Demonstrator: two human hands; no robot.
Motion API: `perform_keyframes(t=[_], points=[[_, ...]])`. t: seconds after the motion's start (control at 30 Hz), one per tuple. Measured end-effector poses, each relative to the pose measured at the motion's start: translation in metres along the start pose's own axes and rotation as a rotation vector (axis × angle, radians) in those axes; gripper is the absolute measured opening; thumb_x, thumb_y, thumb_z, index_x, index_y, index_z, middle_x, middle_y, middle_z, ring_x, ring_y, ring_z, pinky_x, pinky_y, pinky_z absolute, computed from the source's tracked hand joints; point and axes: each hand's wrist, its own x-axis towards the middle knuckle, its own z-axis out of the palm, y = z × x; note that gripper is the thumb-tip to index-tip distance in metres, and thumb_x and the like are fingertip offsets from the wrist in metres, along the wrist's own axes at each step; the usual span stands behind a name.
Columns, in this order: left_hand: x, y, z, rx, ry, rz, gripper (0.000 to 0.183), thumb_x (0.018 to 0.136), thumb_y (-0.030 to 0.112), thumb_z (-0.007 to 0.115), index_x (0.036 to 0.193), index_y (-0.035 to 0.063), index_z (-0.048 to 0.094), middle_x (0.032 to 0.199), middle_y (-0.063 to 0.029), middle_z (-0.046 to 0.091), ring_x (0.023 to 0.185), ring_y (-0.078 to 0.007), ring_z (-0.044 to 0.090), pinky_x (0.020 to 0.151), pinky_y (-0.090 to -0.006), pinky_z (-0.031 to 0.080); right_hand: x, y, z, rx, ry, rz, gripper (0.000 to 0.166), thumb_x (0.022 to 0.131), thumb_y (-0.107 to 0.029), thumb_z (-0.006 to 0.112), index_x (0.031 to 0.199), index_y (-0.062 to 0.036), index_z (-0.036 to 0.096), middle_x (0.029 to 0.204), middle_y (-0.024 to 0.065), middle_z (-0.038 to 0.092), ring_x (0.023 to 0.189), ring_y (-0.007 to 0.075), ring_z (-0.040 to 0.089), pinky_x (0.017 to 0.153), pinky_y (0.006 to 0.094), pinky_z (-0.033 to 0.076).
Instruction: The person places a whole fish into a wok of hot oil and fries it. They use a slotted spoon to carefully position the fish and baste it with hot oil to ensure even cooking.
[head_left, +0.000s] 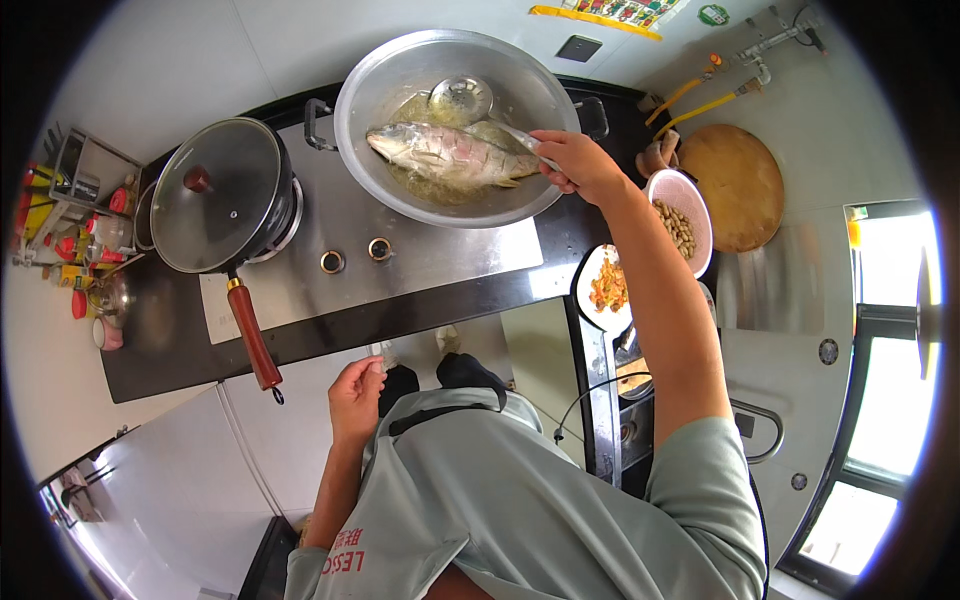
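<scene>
A large metal basin (360, 142) with two black side handles stands on the stove and holds a whole scored fish (450, 154) in yellowish oil. The fish lies on its side, head to the left. My right hand (574, 166) grips the handle of a metal skimmer (460, 99) over the basin's right rim. The skimmer's perforated bowl is behind the fish, at the far side of the oil. My left hand (358, 394) is in front of the counter edge with its fingers curled; a small pale thing shows at its fingertips, and I cannot tell whether it is held.
A lidded frying pan (217, 202) sits on the left burner, its red-brown handle (253, 334) jutting past the counter edge. Bottles and jars (109, 232) crowd the far left. On the right are a pink basket (701, 217) of peanuts, a plate (609, 322) of chopped food and a round wooden board (731, 187).
</scene>
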Motion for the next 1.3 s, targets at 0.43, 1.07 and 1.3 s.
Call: perform_keyframes(t=[0.43,1.07,1.3], points=[[0.021,0.013,0.028,0.014,-0.133,0.089,0.020,0.097,0.016,0.062,0.107,0.0005,0.068,0.088,-0.0031,0.064,0.078,-0.0088,0.061,0.070,-0.0235,0.050,-0.087,-0.039,0.017,-0.070,0.038,-0.095,0.043,0.096,-0.015,0.053,0.139,-0.0053,0.052,0.073,-0.0008,0.054,0.053,0.0041,0.043,0.045,0.0196,0.033],[0.018,0.005,0.003,0.024,-0.075,0.061,0.021,0.098,0.019,0.060,0.109,0.0030,0.067,0.086,0.0000,0.065,0.077,-0.0057,0.059,0.065,-0.0214,0.048,-0.127,-0.031,0.067,-0.903,0.288,-0.654,0.035,0.090,-0.012,0.057,0.124,-0.0042,0.058,0.086,0.0194,0.065,0.075,0.0394,0.064,0.069,0.0452,0.052],[0.023,0.003,0.005,0.024,-0.085,0.069,0.020,0.098,0.018,0.059,0.109,0.0031,0.067,0.087,-0.0003,0.066,0.077,-0.0058,0.060,0.066,-0.0216,0.048,-0.150,-0.022,0.064,-0.961,0.259,-0.601,0.034,0.088,-0.009,0.059,0.122,-0.0051,0.059,0.081,0.0181,0.063,0.071,0.0376,0.064,0.064,0.0436,0.052]])
